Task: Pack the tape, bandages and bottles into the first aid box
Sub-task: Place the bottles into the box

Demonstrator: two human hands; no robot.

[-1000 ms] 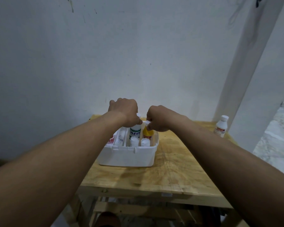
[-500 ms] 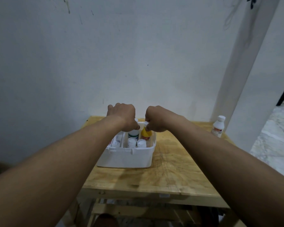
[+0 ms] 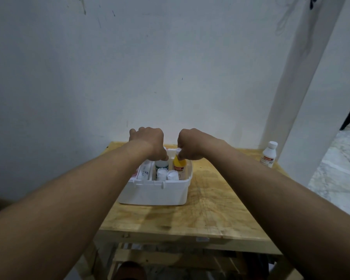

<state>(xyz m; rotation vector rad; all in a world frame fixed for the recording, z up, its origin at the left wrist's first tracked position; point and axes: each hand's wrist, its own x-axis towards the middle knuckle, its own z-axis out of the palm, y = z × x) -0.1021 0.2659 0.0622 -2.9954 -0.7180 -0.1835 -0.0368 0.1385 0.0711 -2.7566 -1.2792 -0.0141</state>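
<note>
Fingers: left hand [image 3: 148, 142] curled over green-labelled bottle [image 3: 161, 164]; right hand [image 3: 190, 144] pinching yellow bottle [image 3: 179, 163] cap.
Tabletop [image 3: 206, 211]: pale scuffed plywood.
Box [image 3: 156, 191]: white smooth plastic.
Wall [image 3: 129, 67]: marked white plaster.

Both hands [image 3: 168, 145] fisted over bottles in first aid box [image 3: 156, 191]

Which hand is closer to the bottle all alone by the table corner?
The right hand. It sits over the box, on the lone bottle's side; the left hand is farther beyond it.

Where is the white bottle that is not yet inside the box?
The white bottle stands upright at the table's far right corner, apart from the first aid box.
</note>
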